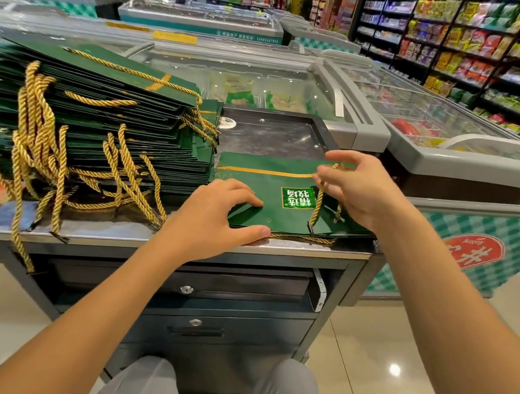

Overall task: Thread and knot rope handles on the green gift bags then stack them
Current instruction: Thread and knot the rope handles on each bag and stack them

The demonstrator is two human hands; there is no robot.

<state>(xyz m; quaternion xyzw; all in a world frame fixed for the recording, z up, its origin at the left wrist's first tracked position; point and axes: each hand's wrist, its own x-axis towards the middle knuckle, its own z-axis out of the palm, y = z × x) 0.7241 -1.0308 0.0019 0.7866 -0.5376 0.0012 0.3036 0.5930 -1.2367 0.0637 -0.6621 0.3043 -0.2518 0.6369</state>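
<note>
Green paper gift bag (272,195), flat and printed with a white-framed label, lies on the brushed steel counter (109,235) directly in front of me. Its near edge runs along the counter's front lip and its left edge meets the tall stack of finished green bags (96,131), which has gold cords hanging from it. My left hand (213,220) presses on the bag's near left corner, fingers fairly straight on the top face and thumb laid along the near edge; it grasps nothing. My right hand (354,188) is raised above the bag's right side and pinches the twisted gold rope handle (317,204) between thumb and fingertips, the cord running down to the bag's near right part. Whether its dark lower tip passes through a hole or merely rests on the paper I cannot tell from this angle. One small punched hole (269,220) near the left thumb is plainly unthreaded. Judgement: threading is in hand and this bag is not yet knotted. To do it well, I would hold the panel down firmly with the left hand so the paper does not lift, then feed the stiff tip straight through the hole. After that I would draw slack inside and tie the knot tight against the inner face so it cannot slip out. A second gold cord (302,238) lies along the near edge and should be kept out of the knot.
</note>
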